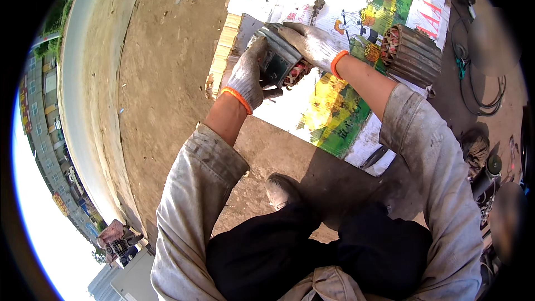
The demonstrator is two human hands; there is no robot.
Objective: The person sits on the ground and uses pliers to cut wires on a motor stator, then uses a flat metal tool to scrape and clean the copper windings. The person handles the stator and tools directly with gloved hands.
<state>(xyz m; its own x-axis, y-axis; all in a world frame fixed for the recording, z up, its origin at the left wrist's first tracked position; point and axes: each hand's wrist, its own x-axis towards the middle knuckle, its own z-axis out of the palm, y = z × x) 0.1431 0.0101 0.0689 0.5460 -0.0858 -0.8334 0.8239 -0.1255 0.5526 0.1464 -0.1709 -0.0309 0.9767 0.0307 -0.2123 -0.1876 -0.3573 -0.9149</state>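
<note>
Both my hands wear dirty white knit gloves with orange cuffs. Between them, a grey finned electric motor housing (pixel 277 68) rests tilted over a flattened printed cardboard (pixel 329 100). My left hand (pixel 248 72) is closed on its near left side, beside a dark squarish opening. My right hand (pixel 312 44) grips the top and right side, its fingertips over the fins. Reddish windings show at the housing's lower right end. To the right lies a second finned motor housing (pixel 415 56) on its side, with wound coils at its open end.
Black cables (pixel 468 78) lie coiled on the dirt ground at the right, with several tools and dark parts (pixel 485 173) below them. My shoe (pixel 281 190) stands just below the cardboard. A paved road (pixel 92 78) runs along the left, with buildings beyond.
</note>
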